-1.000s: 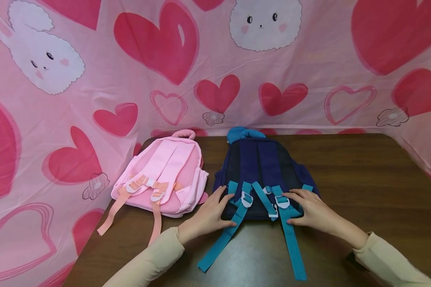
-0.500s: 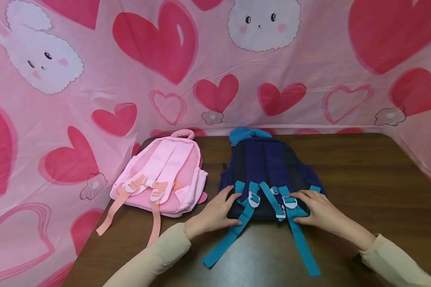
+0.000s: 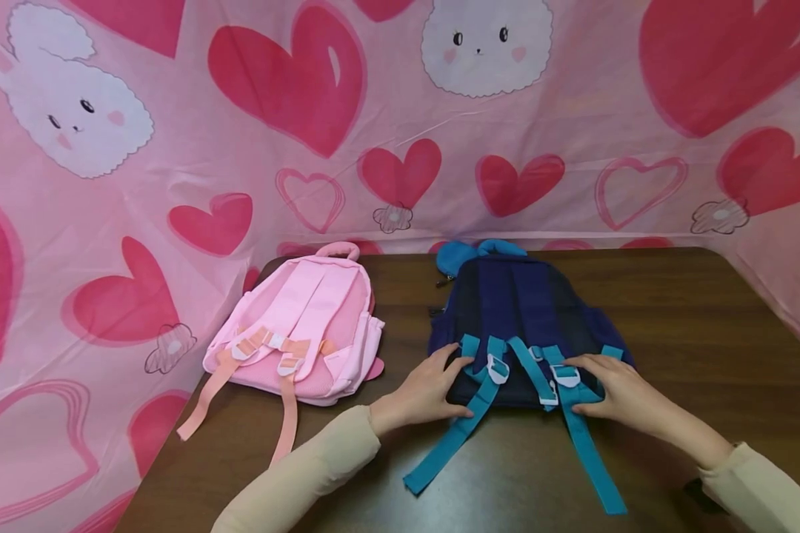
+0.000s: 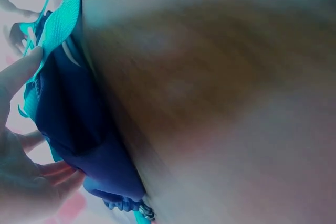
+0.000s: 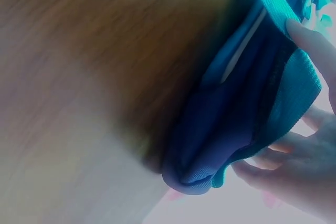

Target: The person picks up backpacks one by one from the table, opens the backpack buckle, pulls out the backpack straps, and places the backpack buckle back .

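Observation:
A navy backpack [image 3: 516, 311] with teal straps lies on the table, its shoulder straps facing up. My left hand [image 3: 427, 392] holds its lower left corner; in the left wrist view the thumb [image 4: 23, 72] lies on the teal webbing and the fingers touch the navy side. At the lower right corner, my right hand [image 3: 623, 389] grips the bag, its thumb [image 5: 310, 43] against the teal strap in the right wrist view. Two loose teal strap ends [image 3: 443, 459] trail toward me. A blue round pouch [image 3: 455, 259] shows beside the top handle.
A pink backpack [image 3: 307, 318] with peach straps lies to the left on the brown table [image 3: 680, 311], also straps up. Behind and to the left hangs a pink cloth [image 3: 560, 111] printed with hearts and rabbits. A small dark object [image 3: 703, 496] is partly hidden by the right sleeve.
Both hands have moved to the right together with the navy backpack, widening the gap to the pink one. More of the blue pouch now shows. The pink backpack stays in place.

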A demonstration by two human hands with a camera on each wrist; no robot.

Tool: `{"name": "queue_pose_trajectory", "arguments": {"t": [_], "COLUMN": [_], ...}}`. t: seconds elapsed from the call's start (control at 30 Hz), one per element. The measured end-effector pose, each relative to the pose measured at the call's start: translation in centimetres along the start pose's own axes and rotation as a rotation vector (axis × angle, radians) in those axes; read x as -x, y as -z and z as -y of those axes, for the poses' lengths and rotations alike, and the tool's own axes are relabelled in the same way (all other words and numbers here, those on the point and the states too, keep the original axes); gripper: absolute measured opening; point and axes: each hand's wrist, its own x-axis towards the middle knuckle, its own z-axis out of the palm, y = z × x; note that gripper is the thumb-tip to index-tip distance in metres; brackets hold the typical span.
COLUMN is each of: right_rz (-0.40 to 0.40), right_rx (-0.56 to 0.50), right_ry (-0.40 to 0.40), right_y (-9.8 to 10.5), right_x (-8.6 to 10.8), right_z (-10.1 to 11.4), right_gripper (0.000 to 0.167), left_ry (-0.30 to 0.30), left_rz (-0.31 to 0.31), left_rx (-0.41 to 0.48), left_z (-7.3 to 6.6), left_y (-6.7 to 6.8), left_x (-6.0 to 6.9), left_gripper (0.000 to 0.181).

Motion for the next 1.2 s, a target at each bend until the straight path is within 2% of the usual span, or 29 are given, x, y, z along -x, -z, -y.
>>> {"name": "queue_pose_trajectory", "arguments": {"t": [0.37, 0.83, 1.2], "right_rz": [-0.011, 0.099, 0.133], "right_rx": [-0.053, -0.117, -0.066], "right_ry": [0.01, -0.155, -0.194], "right_y": [1.1, 3.3, 4.5], "right_x": [1.0, 2.9, 3.9], "right_z": [-2.3, -5.3, -7.7], "right_gripper": [0.062, 0.064, 0.065], "left_ry": [-0.057, -0.098, -0.113], "left_rz": [0.028, 0.043, 0.069], "left_rx": [-0.007, -0.127, -0.174], "left_z": [-1.3, -3.7, -5.3], "left_y": [-0.4, -1.4, -2.0], "left_x": [-2.0, -5.1, -7.2], "left_gripper": [0.078, 0.082, 0.083]}}
